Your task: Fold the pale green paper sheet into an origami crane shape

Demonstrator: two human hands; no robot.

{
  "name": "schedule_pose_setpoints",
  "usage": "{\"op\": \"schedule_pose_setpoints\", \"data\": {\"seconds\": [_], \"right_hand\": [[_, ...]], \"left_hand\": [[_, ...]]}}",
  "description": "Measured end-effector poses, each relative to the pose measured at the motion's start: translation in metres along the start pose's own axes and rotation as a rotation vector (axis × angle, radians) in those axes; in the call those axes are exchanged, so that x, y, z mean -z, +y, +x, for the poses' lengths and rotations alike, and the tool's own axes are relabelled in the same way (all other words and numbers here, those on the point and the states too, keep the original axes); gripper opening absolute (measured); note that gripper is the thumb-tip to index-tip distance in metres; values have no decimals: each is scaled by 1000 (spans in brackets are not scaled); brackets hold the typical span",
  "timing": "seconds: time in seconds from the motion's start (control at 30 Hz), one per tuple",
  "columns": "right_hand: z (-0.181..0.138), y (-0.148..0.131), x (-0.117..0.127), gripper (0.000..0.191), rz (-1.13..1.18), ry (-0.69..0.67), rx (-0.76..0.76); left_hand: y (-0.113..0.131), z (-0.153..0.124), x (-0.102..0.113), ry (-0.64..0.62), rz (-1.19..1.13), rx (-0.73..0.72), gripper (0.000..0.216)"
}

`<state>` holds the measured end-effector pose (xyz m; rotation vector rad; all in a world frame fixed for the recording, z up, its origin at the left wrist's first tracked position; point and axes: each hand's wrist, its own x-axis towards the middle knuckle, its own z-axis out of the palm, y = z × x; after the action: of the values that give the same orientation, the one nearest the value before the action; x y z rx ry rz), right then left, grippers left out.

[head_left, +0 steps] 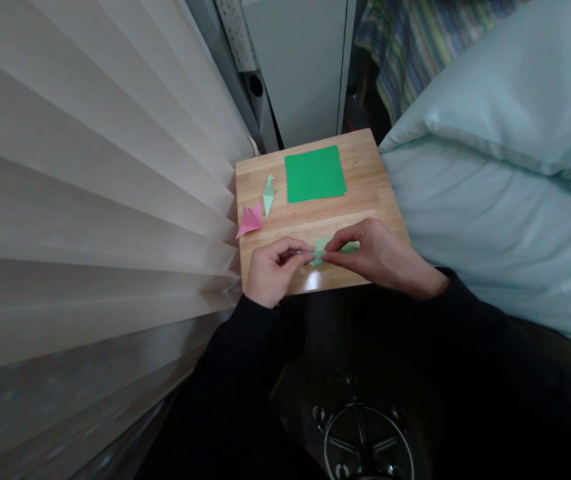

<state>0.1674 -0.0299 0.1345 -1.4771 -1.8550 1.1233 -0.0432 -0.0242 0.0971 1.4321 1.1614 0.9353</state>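
A light green piece of folded origami paper [319, 256] is pinched between my two hands, just above the near part of the small wooden table. My left hand [276, 267] grips its left side between thumb and fingers. On the right side, my right hand [371, 253] pinches it with thumb and forefinger, and part of the paper shows behind those fingers. Farther left lie a pink folded paper figure [250, 219] and a pale green paper crane [268, 195]. A stack of green square paper [315, 175] rests toward the back.
The wooden tabletop [365, 167] has a pleated curtain [115, 200] close along its left. A bed with pale bedding [490, 193] borders its right, and a grey cabinet [300, 67] stands behind. Below is a wheeled metal base [365, 443] with a ring.
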Motion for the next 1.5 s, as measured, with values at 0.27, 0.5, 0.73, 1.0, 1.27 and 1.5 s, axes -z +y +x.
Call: {"op": "schedule_pose_setpoints", "data": {"seconds": [0.27, 0.5, 0.73, 1.0, 1.27, 1.5], "right_hand": [[0, -4, 1, 12, -75, 26, -73], [0, -8, 2, 14, -113, 30, -108], [0, -9, 4, 15, -109, 17, -107], [1, -4, 2, 18, -47, 35, -79], [-3, -6, -12, 14, 333, 156, -22], [-5, -12, -23, 12, 357, 132, 21]], "left_hand": [[7, -1, -5, 10, -104, 76, 16], [10, -1, -5, 20, -110, 83, 18], [11, -1, -5, 18, -88, 92, 22], [11, -1, -4, 23, -112, 102, 27], [2, -5, -16, 129, -343, 131, 38], [-1, -6, -17, 193, -441, 130, 29]]}}
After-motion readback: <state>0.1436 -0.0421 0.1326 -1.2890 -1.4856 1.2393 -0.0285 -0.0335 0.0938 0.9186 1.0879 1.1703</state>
